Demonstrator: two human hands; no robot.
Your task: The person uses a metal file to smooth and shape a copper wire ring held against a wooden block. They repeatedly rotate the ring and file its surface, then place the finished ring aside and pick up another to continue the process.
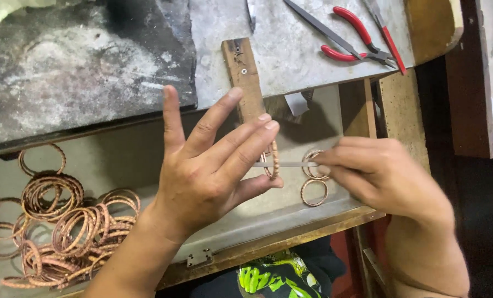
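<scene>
The left hand (210,168) pinches one twisted copper-coloured bangle (272,160), fingers otherwise spread; the right hand (376,171), closed, works a thin flat metal file (285,164) through it; two rings (314,182) lie beside, a heap of bangles (64,221) apparently waits.

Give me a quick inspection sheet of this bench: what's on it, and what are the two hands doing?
Surface: grey metal-lined tray under a scorched bench top.
Job's things: copper-coloured bangle braced against wooden peg; thin flat file across it.
Clutter: bangle pile; two loose bangles; red-handled pliers.
Hands: left hand steadies the bangle; right hand pinches the file.
Cables: nothing seen.
Surroundings: dark wooden furniture at right.
</scene>
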